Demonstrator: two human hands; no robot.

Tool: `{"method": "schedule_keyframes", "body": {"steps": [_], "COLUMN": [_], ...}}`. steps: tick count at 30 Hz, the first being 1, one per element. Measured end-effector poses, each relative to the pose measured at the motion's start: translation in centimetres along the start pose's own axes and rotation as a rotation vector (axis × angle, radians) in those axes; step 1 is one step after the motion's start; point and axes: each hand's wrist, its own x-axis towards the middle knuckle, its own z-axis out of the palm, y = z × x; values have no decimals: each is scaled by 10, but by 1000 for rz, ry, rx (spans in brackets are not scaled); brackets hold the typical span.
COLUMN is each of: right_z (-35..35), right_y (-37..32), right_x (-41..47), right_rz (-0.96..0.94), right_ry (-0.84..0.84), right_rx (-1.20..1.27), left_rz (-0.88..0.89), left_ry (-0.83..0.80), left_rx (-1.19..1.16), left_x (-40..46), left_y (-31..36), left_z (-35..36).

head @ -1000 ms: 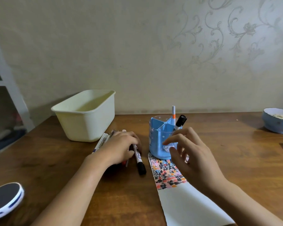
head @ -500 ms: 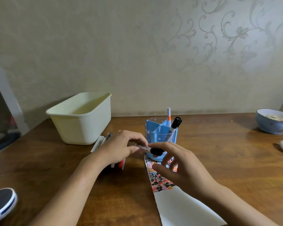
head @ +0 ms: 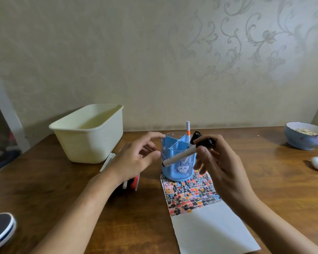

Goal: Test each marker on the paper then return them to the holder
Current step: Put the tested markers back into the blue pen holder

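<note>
We note the right hand (head: 222,162) pinching a black-capped marker (head: 184,154) by its cap end, raised before the blue holder (head: 178,162); half a second ago both hands shared it, now the left hand (head: 134,158) hovers with slack fingers, holding nothing; testing on the paper (head: 209,230) comes next, we judge; the markers beneath the left wrist (head: 134,182) are largely hidden.

I see bare table (head: 255,162) right of the holder (head: 178,162). Left of it, loose markers (head: 109,160) and the cream tub (head: 92,142) crowd the approach. Two markers already stand in the holder's back compartments; its front compartments are free.
</note>
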Motion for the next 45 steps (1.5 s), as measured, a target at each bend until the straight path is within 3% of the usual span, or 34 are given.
{"method": "schedule_keyframes", "body": {"steps": [10,15,24,31,38,41,45], "right_z": [-13,-19,-4,-3,3,13,25], "right_y": [-5,-2,-1,13,7,5,6], "right_x": [14,25,38,32,9,-7,-18], "right_rz": [-67,-81,-130,-330,-309,-266,-199], "right_ry": [176,269,187,96,64,-18,-179], "right_rx": [103,-37,-383,-649,-559,-469,-400], "left_rz": [32,33,41,26,-89,-189,-247], "left_ry": [11,17,1,-16,-38,-55,-222], "left_rx": [142,119,99,112,110,247,468], "left_x": [4,3,5,6,2,1,-3], "left_y": [-7,-5,-6,-8,-15,-24,-28], "left_z": [5,6,4,4,-11,-20,-18]}}
